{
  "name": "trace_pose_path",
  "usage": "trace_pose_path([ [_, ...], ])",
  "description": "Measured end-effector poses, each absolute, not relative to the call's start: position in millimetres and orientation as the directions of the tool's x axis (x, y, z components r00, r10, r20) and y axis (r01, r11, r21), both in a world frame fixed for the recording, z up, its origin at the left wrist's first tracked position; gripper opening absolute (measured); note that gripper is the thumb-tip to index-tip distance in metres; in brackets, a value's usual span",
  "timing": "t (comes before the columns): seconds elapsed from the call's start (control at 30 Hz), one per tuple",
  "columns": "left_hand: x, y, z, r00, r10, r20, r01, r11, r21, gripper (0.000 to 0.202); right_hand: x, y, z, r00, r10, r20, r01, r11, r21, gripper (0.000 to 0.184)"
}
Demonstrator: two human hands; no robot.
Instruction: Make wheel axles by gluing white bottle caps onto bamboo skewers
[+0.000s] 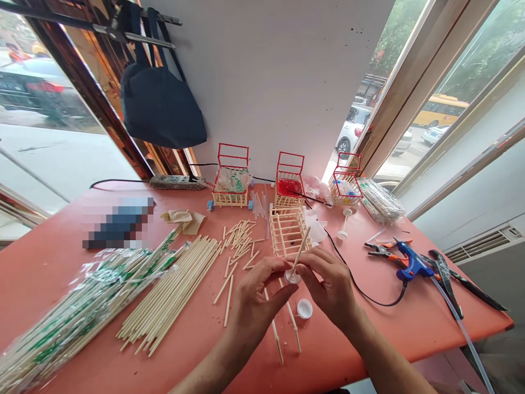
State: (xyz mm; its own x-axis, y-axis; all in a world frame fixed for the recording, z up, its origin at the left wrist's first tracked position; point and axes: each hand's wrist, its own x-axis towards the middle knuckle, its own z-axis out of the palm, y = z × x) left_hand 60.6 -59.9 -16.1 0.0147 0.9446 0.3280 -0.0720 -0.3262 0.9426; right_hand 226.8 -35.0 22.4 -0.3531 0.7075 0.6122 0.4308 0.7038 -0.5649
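My left hand point(256, 298) and my right hand point(328, 284) meet above the near middle of the red table point(57, 262). Together they pinch a short wooden stick point(301, 249) with a small white cap point(292, 277) on its lower end. The stick tilts up and to the right. A second white cap point(304, 308) lies on the table just below my right hand. Two loose sticks point(287, 328) lie beneath my hands. Behind the stick stands an unpainted wooden stick cart frame point(287, 230).
Bare sticks point(176, 290) and wrapped chopstick packs point(82, 306) lie at the left. Three red-handled stick carts point(232, 183) stand at the back. A blue glue gun point(412, 264), pliers point(381, 250), a black cable point(361, 290) and a stick with two caps point(344, 224) lie at the right.
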Motion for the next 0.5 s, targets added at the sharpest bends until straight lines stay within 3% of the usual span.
trace_pose_path([
  [0.5, 57.3, -57.5, -19.2, 0.038, 0.936, 0.35, -0.004, -0.35, 0.937, 0.019, 226.6, -34.9, 21.7, -0.347, 0.698, 0.626, 0.432, 0.712, -0.554, 0.014],
])
